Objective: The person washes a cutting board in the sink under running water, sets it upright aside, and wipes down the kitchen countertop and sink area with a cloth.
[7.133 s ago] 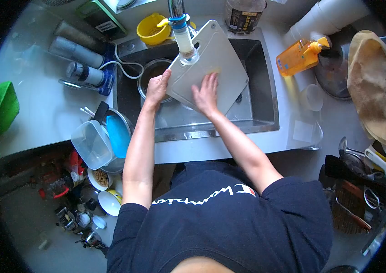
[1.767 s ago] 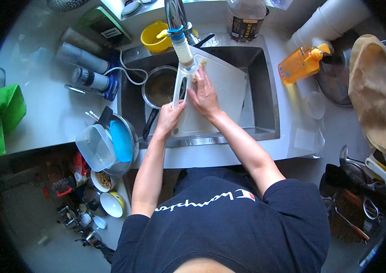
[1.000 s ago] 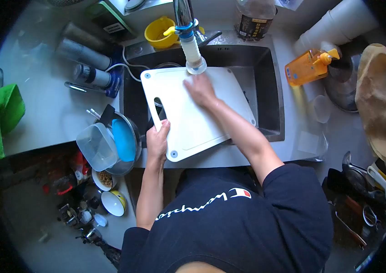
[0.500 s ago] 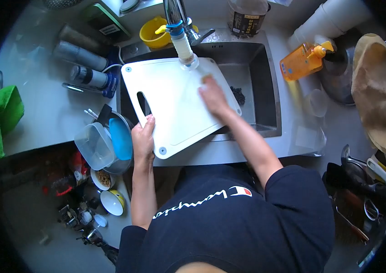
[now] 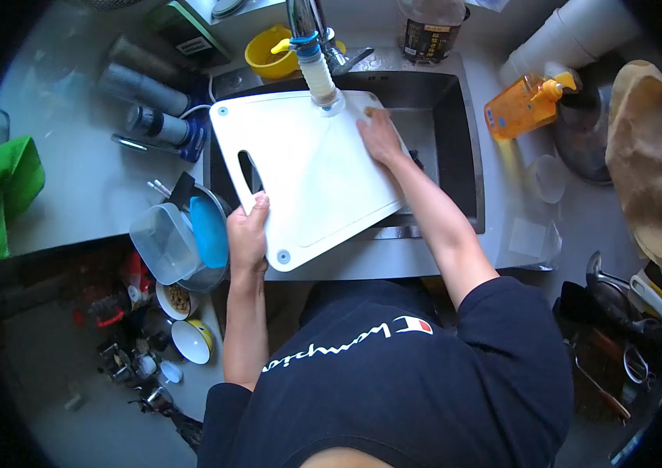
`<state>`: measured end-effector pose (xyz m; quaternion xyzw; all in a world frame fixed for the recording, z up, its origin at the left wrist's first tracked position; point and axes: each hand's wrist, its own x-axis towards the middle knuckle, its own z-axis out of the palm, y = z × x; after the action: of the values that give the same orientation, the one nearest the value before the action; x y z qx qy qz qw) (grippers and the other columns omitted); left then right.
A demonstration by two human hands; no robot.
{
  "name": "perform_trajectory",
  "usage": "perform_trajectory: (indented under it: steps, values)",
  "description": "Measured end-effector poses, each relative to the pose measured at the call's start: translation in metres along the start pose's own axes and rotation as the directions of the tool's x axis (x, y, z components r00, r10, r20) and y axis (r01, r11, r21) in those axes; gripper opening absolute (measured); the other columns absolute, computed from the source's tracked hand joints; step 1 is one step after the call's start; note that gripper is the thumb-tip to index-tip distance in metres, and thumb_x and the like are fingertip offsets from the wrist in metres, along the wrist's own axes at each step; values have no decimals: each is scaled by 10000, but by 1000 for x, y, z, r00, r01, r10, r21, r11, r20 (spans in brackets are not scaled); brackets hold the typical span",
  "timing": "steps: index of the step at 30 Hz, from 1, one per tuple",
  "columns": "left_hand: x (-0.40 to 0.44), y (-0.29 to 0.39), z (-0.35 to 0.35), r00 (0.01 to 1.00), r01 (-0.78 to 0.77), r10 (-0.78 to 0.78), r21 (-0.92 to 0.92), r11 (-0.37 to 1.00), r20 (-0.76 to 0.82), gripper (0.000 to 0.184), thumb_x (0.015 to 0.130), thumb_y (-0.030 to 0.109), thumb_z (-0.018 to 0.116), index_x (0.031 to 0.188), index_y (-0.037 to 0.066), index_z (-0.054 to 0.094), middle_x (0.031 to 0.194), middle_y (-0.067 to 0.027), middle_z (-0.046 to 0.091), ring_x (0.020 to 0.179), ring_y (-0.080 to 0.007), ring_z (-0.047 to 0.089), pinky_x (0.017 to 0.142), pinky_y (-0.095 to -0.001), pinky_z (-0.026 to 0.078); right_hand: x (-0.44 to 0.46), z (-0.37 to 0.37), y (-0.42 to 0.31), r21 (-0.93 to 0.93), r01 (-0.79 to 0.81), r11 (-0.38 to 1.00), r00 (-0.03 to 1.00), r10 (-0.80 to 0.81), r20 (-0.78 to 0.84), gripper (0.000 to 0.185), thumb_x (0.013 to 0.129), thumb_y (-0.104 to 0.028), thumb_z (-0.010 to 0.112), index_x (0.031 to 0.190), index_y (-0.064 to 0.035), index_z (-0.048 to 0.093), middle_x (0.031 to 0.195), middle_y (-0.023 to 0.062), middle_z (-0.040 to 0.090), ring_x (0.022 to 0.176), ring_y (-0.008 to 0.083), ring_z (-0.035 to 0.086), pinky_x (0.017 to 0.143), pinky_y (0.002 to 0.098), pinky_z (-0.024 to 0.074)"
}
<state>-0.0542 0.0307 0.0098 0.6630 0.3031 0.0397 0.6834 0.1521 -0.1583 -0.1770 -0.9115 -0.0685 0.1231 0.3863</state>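
Note:
A white cutting board (image 5: 311,171) lies tilted over the sink (image 5: 467,156), beneath the faucet's white spout (image 5: 319,82). My left hand (image 5: 248,230) grips the board's near left edge below its handle slot, thumb on top. My right hand (image 5: 381,136) is at the board's far right part, fingers bent over a small yellowish-brown piece (image 5: 370,113) that shows at the fingertips. The board hides most of the sink's left side. Something dark (image 5: 417,158) lies in the sink just right of the board.
Left of the sink are a clear plastic container (image 5: 163,243), a blue item (image 5: 208,232) and upright-looking filter cylinders (image 5: 143,90). A yellow basket (image 5: 272,53) sits behind the sink. An orange soap bottle (image 5: 522,108) stands to the right, near a brown cloth-like item (image 5: 647,164).
The board has turned from near upright to a flatter tilt, its wide face up, and shifted left. My left hand moved with it; my right hand slid across to the board's far right part.

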Motion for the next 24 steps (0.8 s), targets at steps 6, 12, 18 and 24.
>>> perform_trajectory:
  steps: [6, 12, 18, 24]
  values:
    - [8, -11, -6, 1000, -8, 11, -118, 993, 22, 332, 906, 185, 485, 1041, -115, 534, 875, -157, 618, 744, -158, 615, 664, -251, 489, -59, -25, -40, 46, 211, 976, 965, -215, 150, 514, 860, -376, 431, 1200, 7, 382, 1330, 258, 328, 1226, 362, 361, 1001, 401, 322]
    - [12, -9, 18, 1000, 7, -6, -103, 995, 12, 324, 906, 188, 483, 1024, -107, 543, 855, -154, 619, 737, -158, 614, 654, -254, 486, -76, -24, -86, 272, 195, 942, 967, -231, 111, 384, 866, -304, 444, 1112, -10, 442, 1114, 212, 484, 1024, 368, 487, 893, 428, 378]
    - [33, -32, 19, 998, 15, -10, -97, 995, 55, 303, 909, 172, 457, 1036, -93, 535, 865, -137, 615, 718, -157, 612, 636, -253, 494, -111, -15, -105, -75, 602, 795, 792, -583, 181, 569, 892, -334, 407, 1308, 43, 315, 1361, 241, 309, 1289, 324, 283, 1064, 400, 224]
    - [26, -27, 28, 997, -16, 28, -159, 987, 73, 273, 898, 153, 482, 991, -93, 556, 856, -117, 610, 715, -125, 590, 625, -233, 471, -51, -16, -94, 56, 274, 960, 958, -278, 66, 477, 883, -301, 419, 1204, 52, 398, 1251, 254, 412, 1185, 356, 397, 1017, 404, 300]
